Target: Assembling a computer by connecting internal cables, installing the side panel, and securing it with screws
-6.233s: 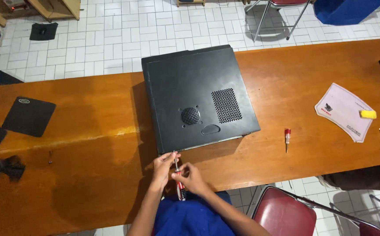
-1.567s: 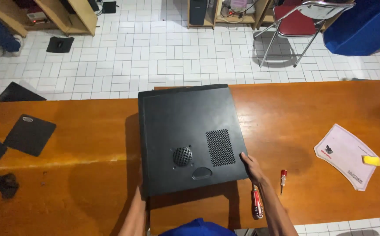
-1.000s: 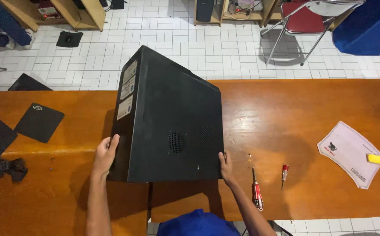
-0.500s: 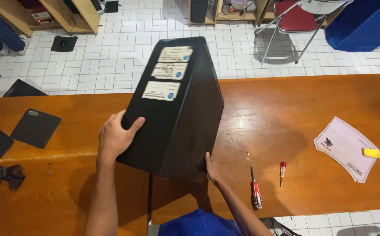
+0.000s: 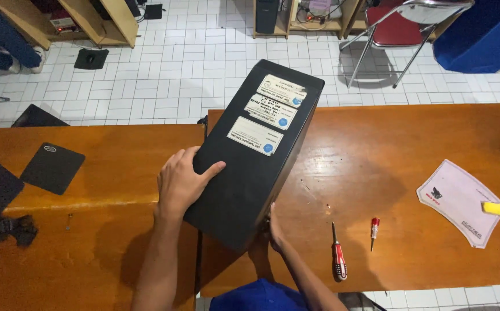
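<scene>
I see the black computer case (image 5: pixel 258 155) standing upright on its end on the wooden counter (image 5: pixel 411 144), near the front edge and about in the middle of the view. Its upper face, which looks toward the camera, carries three white labels (image 5: pixel 267 115) in a row. My left hand (image 5: pixel 182 181) lies flat on the left side of the case, the fingers (image 5: pixel 207 170) spread and pressing on the black panel, the thumb at the edge; they are not curled around anything. My right hand (image 5: pixel 272 227) is at the lower right corner of the case, close to the counter, and touches it from the side; most of this hand is hidden behind the case, so I cannot tell if its fingers are closed on the edge or only lean against it. To the right of the case, apart from it, a screwdriver with red and black handle (image 5: pixel 337 256) lies on the counter, and just beside it a smaller screwdriver with red handle (image 5: pixel 373 229). Further right there is a pale mouse pad (image 5: pixel 460 201) with a small yellow block (image 5: pixel 493 208) on its corner. On the left part of the counter lie two dark square pads (image 5: pixel 52 167), and near the edge a bundle of black straps (image 5: pixel 5 229). Behind the counter is a white tiled floor (image 5: pixel 192 63) with a red folding chair (image 5: pixel 402 29).
</scene>
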